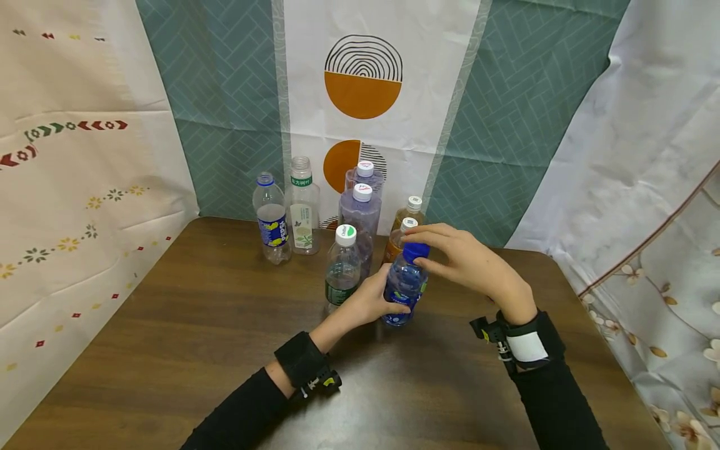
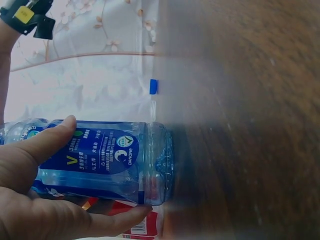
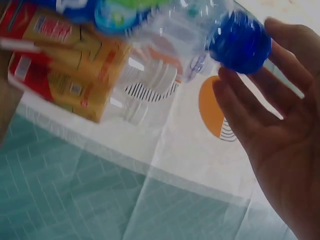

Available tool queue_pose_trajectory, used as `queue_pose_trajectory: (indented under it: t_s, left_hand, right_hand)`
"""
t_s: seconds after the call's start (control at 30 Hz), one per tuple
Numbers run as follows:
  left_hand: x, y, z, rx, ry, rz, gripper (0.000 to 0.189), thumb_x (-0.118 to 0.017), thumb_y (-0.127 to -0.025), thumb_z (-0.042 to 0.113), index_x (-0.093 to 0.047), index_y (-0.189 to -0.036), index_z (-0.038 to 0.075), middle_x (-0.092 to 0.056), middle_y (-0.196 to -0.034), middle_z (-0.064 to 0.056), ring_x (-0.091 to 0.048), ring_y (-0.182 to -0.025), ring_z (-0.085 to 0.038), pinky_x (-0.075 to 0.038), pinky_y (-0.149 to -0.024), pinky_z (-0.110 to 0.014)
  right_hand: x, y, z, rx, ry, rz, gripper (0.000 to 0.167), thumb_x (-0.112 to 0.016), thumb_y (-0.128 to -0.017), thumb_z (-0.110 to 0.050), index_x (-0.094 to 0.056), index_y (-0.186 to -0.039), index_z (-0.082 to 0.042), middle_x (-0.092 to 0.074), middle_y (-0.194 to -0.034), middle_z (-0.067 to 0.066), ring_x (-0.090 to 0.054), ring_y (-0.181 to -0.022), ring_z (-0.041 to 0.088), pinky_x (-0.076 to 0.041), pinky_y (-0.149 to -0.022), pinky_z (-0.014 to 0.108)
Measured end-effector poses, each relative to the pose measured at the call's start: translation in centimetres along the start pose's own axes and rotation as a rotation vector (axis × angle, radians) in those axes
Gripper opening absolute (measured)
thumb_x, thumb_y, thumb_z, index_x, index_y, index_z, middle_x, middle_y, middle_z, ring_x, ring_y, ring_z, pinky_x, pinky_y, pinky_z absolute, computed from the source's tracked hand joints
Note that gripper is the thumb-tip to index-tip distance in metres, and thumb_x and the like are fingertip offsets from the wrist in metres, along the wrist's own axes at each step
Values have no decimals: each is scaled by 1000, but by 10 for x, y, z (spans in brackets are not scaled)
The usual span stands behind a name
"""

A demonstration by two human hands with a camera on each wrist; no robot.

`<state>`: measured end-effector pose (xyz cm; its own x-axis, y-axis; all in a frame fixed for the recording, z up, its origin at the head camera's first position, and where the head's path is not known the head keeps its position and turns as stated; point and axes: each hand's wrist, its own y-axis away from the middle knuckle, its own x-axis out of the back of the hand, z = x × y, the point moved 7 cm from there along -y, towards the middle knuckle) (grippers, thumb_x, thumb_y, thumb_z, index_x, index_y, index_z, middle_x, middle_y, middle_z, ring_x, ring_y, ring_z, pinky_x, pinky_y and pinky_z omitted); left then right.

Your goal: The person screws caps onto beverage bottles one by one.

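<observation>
Blue-labelled bottle [image 1: 405,281], contents unclear, left hand [image 1: 371,299] wrapped round it, right hand [image 1: 465,259] spread about cap [image 1: 415,251]

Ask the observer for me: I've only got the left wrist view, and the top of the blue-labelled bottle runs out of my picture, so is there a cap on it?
Observer: Yes, the head view shows a blue cap at the top of the blue-labelled bottle.
Operator: Is anything up around that cap?
Observer: The right hand is there, its fingers and thumb about the cap; I can't tell how firmly they hold it.
Operator: And what stands just to the person's left of the bottle?
Observer: A clear bottle with a white-and-green cap, standing beside the left hand.
</observation>
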<state>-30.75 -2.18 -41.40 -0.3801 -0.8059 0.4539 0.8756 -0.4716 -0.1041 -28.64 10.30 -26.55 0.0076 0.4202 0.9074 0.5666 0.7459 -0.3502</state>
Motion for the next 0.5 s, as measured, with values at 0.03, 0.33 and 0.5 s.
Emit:
queue_pose_trajectory:
  t_s: [0.03,0.33,0.5]
  left_hand:
    - [0,0,0,0,-1,0,83,-84,-86,15,-31,-149,5,-55,-142,-18,-55,-131,-33,-43,-111,-52]
    - [-1,-3,-3,-6,-22,4,85,-84,-86,16,-30,-150,4,-54,-143,-19,-54,-132,-33,-43,-111,-51]
    - [-1,-3,-3,-7,-28,7,86,-84,-86,17,-29,-151,3,-53,-144,-19,-53,-132,-34,-43,-111,-51]
  right_hand:
    - [0,-2,0,9,7,-37,42,-74,-94,-12,-64,-134,-7,-62,-138,14,-59,-126,33,-54,-98,50]
    - [2,-7,1,53,-11,-136,42,-72,-92,0,-64,-133,-5,-63,-136,16,-63,-121,36,-56,-93,49]
    - [3,-8,1,53,-11,-166,42,-71,-92,2,-64,-133,-5,-64,-135,15,-63,-122,35,-55,-95,50]
